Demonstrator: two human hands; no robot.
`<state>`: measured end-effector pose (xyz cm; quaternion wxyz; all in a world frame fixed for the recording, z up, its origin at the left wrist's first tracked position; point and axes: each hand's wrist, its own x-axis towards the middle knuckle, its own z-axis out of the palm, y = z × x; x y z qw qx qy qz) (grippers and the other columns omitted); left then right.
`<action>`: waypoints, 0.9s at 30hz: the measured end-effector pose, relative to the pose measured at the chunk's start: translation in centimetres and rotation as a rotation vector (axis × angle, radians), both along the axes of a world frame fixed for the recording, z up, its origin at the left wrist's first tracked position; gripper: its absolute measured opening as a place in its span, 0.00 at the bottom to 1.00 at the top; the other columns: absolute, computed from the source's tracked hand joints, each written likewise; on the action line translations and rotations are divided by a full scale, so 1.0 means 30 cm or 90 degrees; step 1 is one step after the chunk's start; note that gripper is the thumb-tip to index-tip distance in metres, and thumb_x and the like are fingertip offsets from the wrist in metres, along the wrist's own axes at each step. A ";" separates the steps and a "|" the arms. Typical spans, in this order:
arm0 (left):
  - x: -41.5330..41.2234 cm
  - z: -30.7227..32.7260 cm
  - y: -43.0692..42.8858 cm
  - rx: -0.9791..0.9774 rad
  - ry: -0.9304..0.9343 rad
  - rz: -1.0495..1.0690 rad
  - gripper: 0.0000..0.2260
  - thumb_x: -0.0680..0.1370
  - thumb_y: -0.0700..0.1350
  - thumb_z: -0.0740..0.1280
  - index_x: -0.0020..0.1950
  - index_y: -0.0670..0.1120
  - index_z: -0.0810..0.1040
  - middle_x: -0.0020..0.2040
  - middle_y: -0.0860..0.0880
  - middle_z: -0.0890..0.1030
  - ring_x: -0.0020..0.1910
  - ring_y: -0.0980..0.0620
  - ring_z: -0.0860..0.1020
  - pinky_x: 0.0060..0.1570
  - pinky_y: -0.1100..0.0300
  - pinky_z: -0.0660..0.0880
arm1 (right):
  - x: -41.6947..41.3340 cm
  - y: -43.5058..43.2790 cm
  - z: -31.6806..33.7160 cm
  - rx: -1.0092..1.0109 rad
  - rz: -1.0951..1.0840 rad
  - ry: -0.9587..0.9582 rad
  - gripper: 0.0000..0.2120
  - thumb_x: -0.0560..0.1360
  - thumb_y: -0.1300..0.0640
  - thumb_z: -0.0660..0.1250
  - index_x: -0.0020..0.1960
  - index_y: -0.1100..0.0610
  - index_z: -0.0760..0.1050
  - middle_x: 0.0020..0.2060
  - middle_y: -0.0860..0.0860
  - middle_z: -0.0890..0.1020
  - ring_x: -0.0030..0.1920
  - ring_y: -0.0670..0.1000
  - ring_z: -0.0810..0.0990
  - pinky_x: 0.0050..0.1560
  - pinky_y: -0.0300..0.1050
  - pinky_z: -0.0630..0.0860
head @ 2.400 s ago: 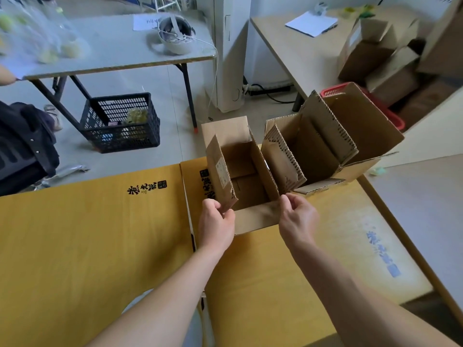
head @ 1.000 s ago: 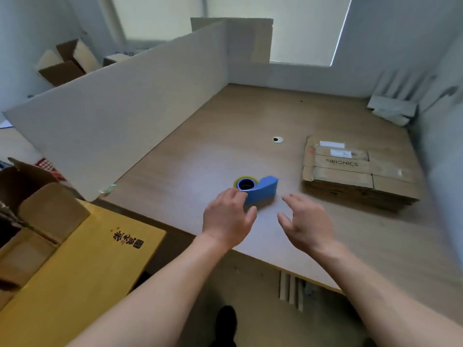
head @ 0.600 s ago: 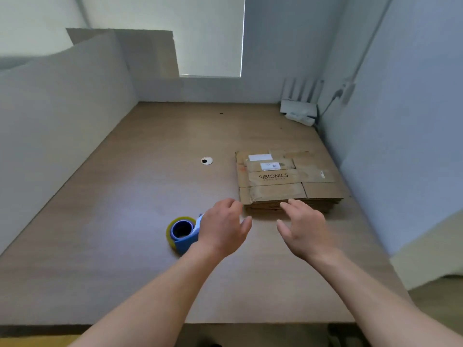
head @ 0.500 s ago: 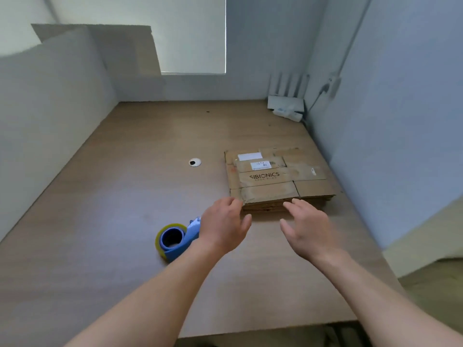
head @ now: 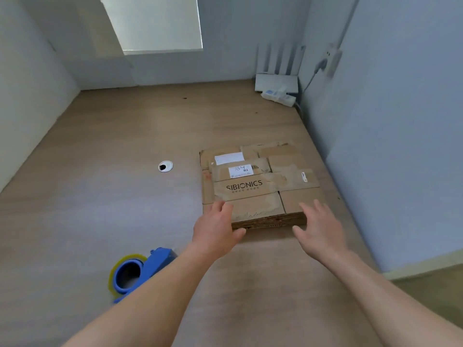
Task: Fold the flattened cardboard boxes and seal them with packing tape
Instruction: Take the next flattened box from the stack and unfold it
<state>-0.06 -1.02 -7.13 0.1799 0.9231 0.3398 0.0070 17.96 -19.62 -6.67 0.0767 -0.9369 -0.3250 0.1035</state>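
A stack of flattened brown cardboard boxes [head: 258, 181] lies on the wooden desk [head: 112, 176], the top one printed SIBIONICS with white labels. My left hand [head: 215, 231] hovers with relaxed fingers at the stack's near left corner. My right hand [head: 319, 229] is spread at the near right corner. Both hold nothing. A blue tape dispenser [head: 136, 271] with a yellowish roll lies on the desk to the left of my left forearm.
White partition walls [head: 390, 136] enclose the desk on the left, back and right. A white router with antennas [head: 276, 81] and a power strip [head: 278, 96] sit in the back right corner. A round cable grommet [head: 165, 166] lies left of the stack.
The view turned from the yellow table with opened boxes to this desk. Both hands moved forward, from beside the tape dispenser to the near edge of the flattened stack.
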 end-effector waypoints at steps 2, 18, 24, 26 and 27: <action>0.054 -0.027 0.005 -0.013 0.035 0.017 0.32 0.71 0.63 0.68 0.69 0.52 0.64 0.74 0.50 0.62 0.71 0.46 0.62 0.59 0.49 0.73 | 0.080 0.012 -0.033 -0.032 -0.015 0.027 0.37 0.75 0.44 0.67 0.79 0.47 0.55 0.80 0.58 0.53 0.80 0.60 0.51 0.75 0.59 0.58; 0.211 -0.113 -0.023 -0.075 0.063 0.167 0.36 0.69 0.56 0.76 0.71 0.53 0.63 0.76 0.49 0.56 0.71 0.42 0.61 0.70 0.49 0.63 | 0.325 0.052 -0.125 -0.030 0.048 0.074 0.45 0.66 0.32 0.72 0.76 0.44 0.57 0.73 0.60 0.63 0.71 0.62 0.67 0.69 0.57 0.67; 0.164 -0.097 -0.044 -0.047 0.015 0.175 0.32 0.69 0.60 0.75 0.69 0.54 0.65 0.75 0.50 0.60 0.69 0.44 0.64 0.67 0.50 0.67 | 0.288 0.000 -0.099 0.084 0.056 0.096 0.41 0.67 0.33 0.71 0.74 0.48 0.65 0.70 0.56 0.67 0.69 0.60 0.68 0.69 0.56 0.68; 0.143 -0.083 -0.052 -0.048 -0.012 0.174 0.31 0.70 0.62 0.73 0.68 0.55 0.66 0.74 0.51 0.62 0.69 0.45 0.65 0.66 0.49 0.68 | 0.267 -0.026 -0.087 0.122 0.055 0.094 0.37 0.68 0.33 0.71 0.72 0.50 0.69 0.67 0.54 0.70 0.66 0.60 0.69 0.67 0.56 0.69; 0.131 -0.075 -0.057 -0.050 -0.026 0.173 0.30 0.70 0.62 0.72 0.67 0.55 0.67 0.73 0.51 0.63 0.69 0.45 0.65 0.66 0.49 0.69 | 0.253 -0.040 -0.080 0.142 0.050 0.098 0.36 0.70 0.34 0.71 0.71 0.51 0.71 0.67 0.55 0.71 0.66 0.60 0.69 0.67 0.56 0.69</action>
